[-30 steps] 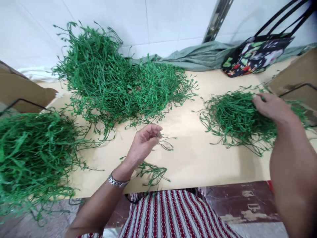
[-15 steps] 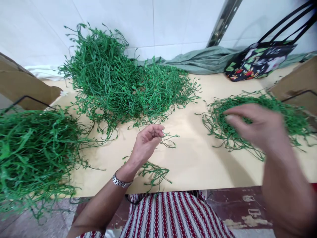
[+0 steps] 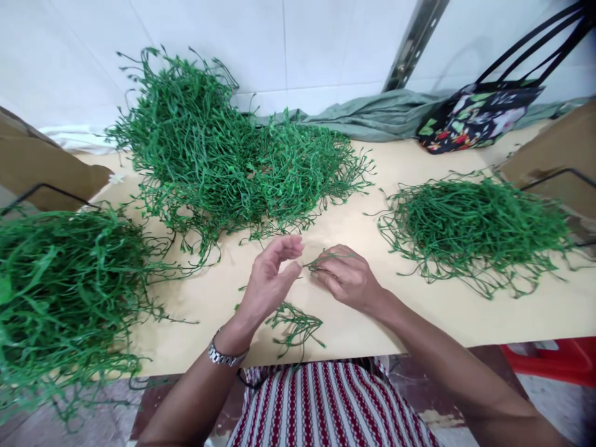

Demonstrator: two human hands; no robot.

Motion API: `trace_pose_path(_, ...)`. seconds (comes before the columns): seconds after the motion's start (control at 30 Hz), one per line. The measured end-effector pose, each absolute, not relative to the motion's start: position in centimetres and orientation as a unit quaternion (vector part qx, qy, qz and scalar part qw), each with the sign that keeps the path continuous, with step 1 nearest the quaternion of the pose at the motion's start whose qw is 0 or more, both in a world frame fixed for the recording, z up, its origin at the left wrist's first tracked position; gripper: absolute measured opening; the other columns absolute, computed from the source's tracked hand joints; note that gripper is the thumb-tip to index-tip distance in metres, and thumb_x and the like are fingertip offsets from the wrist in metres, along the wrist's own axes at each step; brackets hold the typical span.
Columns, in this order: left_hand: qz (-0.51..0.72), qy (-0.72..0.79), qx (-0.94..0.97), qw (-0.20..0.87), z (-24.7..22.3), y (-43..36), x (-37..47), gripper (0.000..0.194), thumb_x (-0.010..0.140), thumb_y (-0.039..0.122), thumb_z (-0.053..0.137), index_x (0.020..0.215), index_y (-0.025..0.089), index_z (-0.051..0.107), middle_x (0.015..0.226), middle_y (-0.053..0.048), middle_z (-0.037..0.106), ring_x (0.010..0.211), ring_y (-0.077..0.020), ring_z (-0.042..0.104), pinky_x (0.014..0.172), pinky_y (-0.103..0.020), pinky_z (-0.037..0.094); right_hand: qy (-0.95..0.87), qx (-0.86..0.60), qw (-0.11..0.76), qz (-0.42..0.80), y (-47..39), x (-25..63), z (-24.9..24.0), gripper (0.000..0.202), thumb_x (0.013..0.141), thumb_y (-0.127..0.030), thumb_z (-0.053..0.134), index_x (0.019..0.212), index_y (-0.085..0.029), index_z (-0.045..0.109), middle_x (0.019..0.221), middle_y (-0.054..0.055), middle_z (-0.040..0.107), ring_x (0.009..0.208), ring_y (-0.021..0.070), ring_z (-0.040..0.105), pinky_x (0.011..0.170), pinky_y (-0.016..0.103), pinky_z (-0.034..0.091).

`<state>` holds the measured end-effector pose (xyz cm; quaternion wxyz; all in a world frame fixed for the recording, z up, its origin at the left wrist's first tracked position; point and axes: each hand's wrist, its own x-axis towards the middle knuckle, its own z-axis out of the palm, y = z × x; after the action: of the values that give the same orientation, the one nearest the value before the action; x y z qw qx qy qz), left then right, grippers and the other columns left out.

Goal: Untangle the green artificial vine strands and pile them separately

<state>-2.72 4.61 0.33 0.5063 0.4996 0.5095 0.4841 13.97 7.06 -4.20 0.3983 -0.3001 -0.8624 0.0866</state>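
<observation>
Near the middle of the table, my right hand [image 3: 344, 276] pinches a thin green stem piece [image 3: 321, 259] between its fingertips. My left hand [image 3: 274, 273], with a metal watch on the wrist, faces it with thumb and fingers apart, close to the stem's end. A small bunch of green stems [image 3: 300, 326] lies on the table under and right of the left wrist. Green stem heaps surround the hands: a tall one [image 3: 200, 136] at the back, one [image 3: 69, 279] at the left and a flatter one [image 3: 479, 223] at the right.
Cardboard boxes [image 3: 46, 161] flank the table [image 3: 372, 230] at left and right. Against the tiled wall lie a grey-green cloth [image 3: 372, 115] and a floral bag [image 3: 479, 118]. A red plastic object [image 3: 554, 363] shows below the table's right edge.
My right hand has moved left from over the right heap to the middle, beside my left hand. My left hand's fingers have spread, and the stem piece is now in my right hand.
</observation>
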Motion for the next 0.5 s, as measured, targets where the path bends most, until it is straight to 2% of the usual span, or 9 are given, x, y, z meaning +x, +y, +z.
trace_pose_path(0.1, 0.416, 0.508, 0.574, 0.49, 0.4, 4.3, -2.8, 0.01, 0.069, 0.01, 0.055, 0.076, 0.014, 0.06, 0.073, -0.001, 0.058, 0.071, -0.0122, 0.052, 0.07, -0.024, 0.041, -0.851, -0.286, 0.424, 0.122, 6.7, 13.7, -3.9, 0.011, 0.083, -0.019, 0.054, 0.082, -0.014, 0.063, 0.073, 0.006, 0.065, 0.071, 0.0157, 0.058, 0.067, 0.03, 0.049)
trace_pose_path(0.17, 0.406, 0.505, 0.593, 0.478, 0.2, 4.1, -2.7, 0.007, 0.071, 0.011, 0.053, 0.068, 0.014, 0.059, 0.063, 0.001, 0.053, 0.062, -0.0101, 0.046, 0.061, -0.022, 0.038, -0.847, -0.282, 0.432, 0.129, 6.5, 13.5, -3.7, 0.012, 0.083, -0.019, 0.053, 0.082, -0.013, 0.063, 0.07, 0.006, 0.066, 0.068, 0.0154, 0.059, 0.067, 0.03, 0.049)
trace_pose_path(0.33, 0.427, 0.492, 0.561, 0.51, -0.5, 3.8, -2.3, 0.006, 0.073, 0.017, 0.053, 0.068, 0.013, 0.056, 0.06, 0.002, 0.048, 0.056, -0.0087, 0.042, 0.053, -0.02, 0.034, -0.839, -0.298, 0.44, 0.122, 6.0, 13.5, -3.6, 0.013, 0.085, -0.019, 0.05, 0.084, -0.014, 0.062, 0.075, 0.006, 0.066, 0.07, 0.0149, 0.059, 0.065, 0.029, 0.05)
trace_pose_path(0.5, 0.364, 0.502, 0.606, 0.498, -0.2, 3.8, -2.4, 0.006, 0.072, 0.014, 0.05, 0.068, 0.013, 0.055, 0.057, 0.003, 0.044, 0.053, -0.0077, 0.037, 0.05, -0.019, 0.03, -0.864, -0.306, 0.381, 0.122, 5.6, 14.0, -3.4, 0.02, 0.086, -0.017, 0.044, 0.077, -0.014, 0.062, 0.07, 0.007, 0.061, 0.066, 0.0149, 0.053, 0.06, 0.028, 0.046)
